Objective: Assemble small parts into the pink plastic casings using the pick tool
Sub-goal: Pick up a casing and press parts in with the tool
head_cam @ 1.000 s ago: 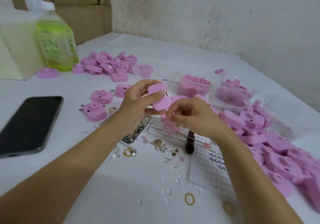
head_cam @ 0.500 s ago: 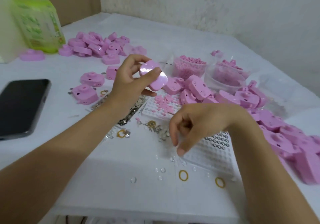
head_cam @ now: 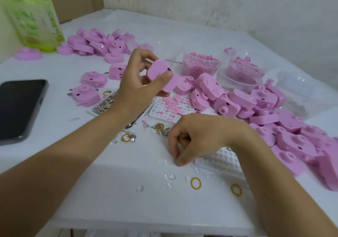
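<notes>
My left hand [head_cam: 135, 83] holds a pink plastic casing [head_cam: 161, 75] up above the table, thumb on its near face and fingers round its far side. My right hand [head_cam: 201, 138] is low over the table, fingers curled, with thumb and forefinger tips meeting on the surface among small clear lenses [head_cam: 169, 177]. Whether those tips pinch anything is too small to see. The pick tool is not in sight. A white dimpled tray [head_cam: 219, 161] lies just right of the fingertips. A second tray [head_cam: 155, 108] holding tiny pink parts sits below the raised casing.
A large heap of pink casings [head_cam: 265, 119] fills the right side, and another heap [head_cam: 98, 42] lies at the back left. Two clear tubs [head_cam: 201, 65] stand behind. Yellow rings [head_cam: 196, 183], metal bits [head_cam: 102, 106], a phone [head_cam: 18, 106] and a green bottle [head_cam: 34, 17] are around.
My right hand left the casing and dropped to the table near the clear lenses. My left hand kept the casing raised. The pick tool seen a second ago is out of sight.
</notes>
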